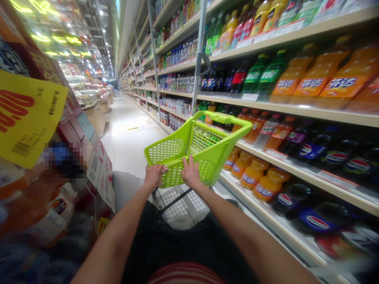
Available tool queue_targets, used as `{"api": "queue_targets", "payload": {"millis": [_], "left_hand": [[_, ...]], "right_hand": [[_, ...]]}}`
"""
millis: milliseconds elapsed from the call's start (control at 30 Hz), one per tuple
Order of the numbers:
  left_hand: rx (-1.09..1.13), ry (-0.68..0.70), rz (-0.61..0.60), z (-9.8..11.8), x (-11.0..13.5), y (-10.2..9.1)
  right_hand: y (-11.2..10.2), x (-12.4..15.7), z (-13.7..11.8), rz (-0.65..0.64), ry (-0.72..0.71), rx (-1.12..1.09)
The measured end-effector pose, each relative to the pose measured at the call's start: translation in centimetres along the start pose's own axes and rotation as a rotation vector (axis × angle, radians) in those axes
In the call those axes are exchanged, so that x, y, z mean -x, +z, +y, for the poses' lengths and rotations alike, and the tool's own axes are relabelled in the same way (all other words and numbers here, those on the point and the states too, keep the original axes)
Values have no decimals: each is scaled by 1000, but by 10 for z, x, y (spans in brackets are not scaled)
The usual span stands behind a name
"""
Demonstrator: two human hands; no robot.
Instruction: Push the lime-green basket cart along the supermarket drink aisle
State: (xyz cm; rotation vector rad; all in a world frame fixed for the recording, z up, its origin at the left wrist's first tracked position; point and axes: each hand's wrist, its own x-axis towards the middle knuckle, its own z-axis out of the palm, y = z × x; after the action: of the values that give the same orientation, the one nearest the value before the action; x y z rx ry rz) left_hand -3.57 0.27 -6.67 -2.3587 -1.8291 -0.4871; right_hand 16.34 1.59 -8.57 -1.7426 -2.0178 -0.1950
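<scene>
Both of your hands are on the green basket (167, 152), which sits tilted in the aisle ahead of you, just beside the drinks shelf (296, 108) on your right. Your left hand (154, 175) curls closed over its near rim. Your right hand (191, 173) lies open, fingers spread against the near mesh wall. Orange soda bottles (260, 183) stand nearby.

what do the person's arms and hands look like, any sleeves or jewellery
Both forearms are bare, with no sleeves in view. The left hand and right hand wear no gloves, and no watch or ring shows. A red and white striped garment shows at the bottom edge.
</scene>
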Motion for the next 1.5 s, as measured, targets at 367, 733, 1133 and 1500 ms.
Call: {"api": "queue_targets", "payload": {"millis": [367,733,1133,1500], "left_hand": [[30,15,31,38,8,8],[42,340,-14,49,10,1],[128,232,34,76,0,13],[33,-118,138,21,-1,19]], "right_hand": [[-8,-14,34,-121,-86,-49],[-29,-11,33,-105,-257,-134],[-14,5,32,-72,-126,-162],[-8,7,27,-21,-33,-33]]}}
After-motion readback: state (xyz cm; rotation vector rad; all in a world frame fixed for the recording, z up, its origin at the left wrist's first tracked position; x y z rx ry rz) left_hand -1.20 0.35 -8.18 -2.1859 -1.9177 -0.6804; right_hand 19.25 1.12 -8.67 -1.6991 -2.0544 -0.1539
